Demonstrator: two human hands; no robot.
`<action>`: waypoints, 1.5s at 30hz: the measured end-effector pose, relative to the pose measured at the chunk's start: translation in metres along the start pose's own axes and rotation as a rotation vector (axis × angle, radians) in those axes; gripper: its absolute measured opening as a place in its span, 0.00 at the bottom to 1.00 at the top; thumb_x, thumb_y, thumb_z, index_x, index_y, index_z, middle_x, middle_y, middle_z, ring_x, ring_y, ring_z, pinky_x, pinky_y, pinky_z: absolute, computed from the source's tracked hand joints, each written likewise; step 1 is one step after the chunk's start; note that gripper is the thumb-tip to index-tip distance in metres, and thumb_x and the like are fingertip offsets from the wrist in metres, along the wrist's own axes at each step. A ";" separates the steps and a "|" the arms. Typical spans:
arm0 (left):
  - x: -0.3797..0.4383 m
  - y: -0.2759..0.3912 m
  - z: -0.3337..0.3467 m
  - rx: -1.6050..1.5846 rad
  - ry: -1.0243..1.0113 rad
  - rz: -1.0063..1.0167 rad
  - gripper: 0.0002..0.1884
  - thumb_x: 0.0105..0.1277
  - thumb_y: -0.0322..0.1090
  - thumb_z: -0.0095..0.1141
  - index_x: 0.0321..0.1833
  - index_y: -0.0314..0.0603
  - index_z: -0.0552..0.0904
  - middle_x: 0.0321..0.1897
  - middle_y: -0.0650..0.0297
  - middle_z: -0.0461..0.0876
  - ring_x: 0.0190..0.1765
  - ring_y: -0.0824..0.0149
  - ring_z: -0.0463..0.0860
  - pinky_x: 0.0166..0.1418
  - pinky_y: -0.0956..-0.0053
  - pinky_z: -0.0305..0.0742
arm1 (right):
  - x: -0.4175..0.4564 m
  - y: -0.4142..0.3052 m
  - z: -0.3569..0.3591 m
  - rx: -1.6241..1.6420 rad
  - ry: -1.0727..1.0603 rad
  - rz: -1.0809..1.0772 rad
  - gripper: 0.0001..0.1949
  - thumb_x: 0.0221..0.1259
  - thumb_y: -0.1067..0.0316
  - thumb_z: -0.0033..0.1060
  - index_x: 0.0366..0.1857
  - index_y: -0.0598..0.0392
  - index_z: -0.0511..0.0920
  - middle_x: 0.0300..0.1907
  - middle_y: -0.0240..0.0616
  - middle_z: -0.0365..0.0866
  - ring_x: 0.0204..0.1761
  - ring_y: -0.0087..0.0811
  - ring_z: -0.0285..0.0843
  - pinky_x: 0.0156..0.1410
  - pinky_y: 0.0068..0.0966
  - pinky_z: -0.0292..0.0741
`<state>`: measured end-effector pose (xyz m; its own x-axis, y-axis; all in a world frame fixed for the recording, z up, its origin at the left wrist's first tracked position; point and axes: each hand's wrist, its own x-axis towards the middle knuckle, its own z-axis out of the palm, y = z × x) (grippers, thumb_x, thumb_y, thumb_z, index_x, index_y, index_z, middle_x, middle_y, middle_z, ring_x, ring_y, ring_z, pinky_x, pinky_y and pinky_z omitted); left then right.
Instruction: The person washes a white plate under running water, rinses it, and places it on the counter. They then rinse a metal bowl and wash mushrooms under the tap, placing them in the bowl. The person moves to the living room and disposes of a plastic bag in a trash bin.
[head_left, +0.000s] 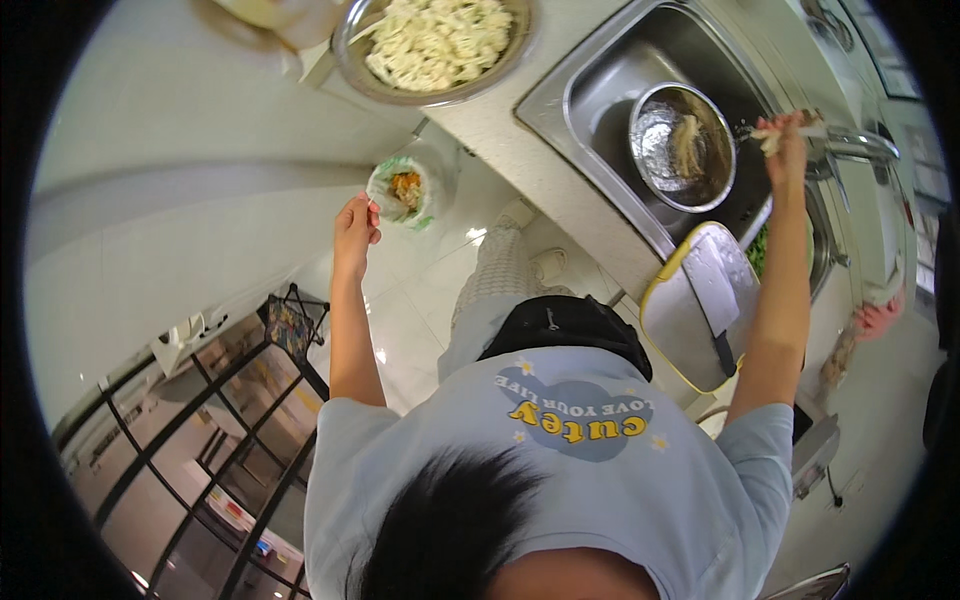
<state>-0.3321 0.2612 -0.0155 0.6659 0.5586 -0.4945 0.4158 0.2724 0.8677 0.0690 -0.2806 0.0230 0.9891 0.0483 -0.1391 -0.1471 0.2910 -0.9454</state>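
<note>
My left hand (358, 225) is out over the floor, fingertips pinched on a thin whitish scrap, beside a lined waste bin (401, 193) with orange and pale scraps inside. At the tap (855, 141), my right hand (786, 146) grips a pale piece of food (766, 141) just under the spout. Below and left of it, a steel bowl (645, 176) stands in the sink (600, 112). Water and a pale, stringy piece of food (686, 146) lie in that bowl.
A steel basin (349, 56) of cut cauliflower (442, 45) stands on the counter (510, 142). By the sink's near corner, a cleaver (712, 292) lies on a yellow-rimmed cutting board (667, 315). Leafy greens (757, 251) show partly behind my right forearm. Black metal bars (202, 397) run at lower left.
</note>
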 end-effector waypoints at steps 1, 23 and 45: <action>0.013 -0.026 -0.018 0.054 0.075 -0.017 0.14 0.73 0.42 0.46 0.32 0.41 0.76 0.20 0.71 0.68 0.20 0.80 0.61 0.22 0.83 0.61 | 0.001 -0.003 0.001 0.018 -0.014 0.017 0.19 0.69 0.49 0.47 0.31 0.55 0.69 0.29 0.35 0.70 0.33 0.36 0.73 0.56 0.40 0.76; 0.223 -0.194 -0.099 1.028 0.282 -0.123 0.12 0.56 0.32 0.64 0.43 0.41 0.83 0.24 0.59 0.84 0.26 0.65 0.82 0.32 0.72 0.77 | -0.044 -0.032 -0.031 -0.015 0.040 0.109 0.12 0.69 0.55 0.53 0.33 0.52 0.73 0.33 0.31 0.73 0.40 0.29 0.72 0.65 0.39 0.68; 0.266 -0.251 -0.117 1.607 -0.006 0.440 0.10 0.55 0.34 0.65 0.38 0.42 0.80 0.36 0.56 0.84 0.38 0.51 0.83 0.43 0.58 0.78 | -0.029 0.145 0.008 -0.697 -0.240 0.498 0.18 0.68 0.55 0.49 0.49 0.61 0.70 0.39 0.46 0.80 0.42 0.40 0.80 0.48 0.36 0.79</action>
<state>-0.3318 0.4330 -0.3594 0.8976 0.3655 -0.2464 0.3772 -0.9261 0.0003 0.0187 -0.2324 -0.1075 0.7718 0.2354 -0.5907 -0.4464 -0.4609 -0.7670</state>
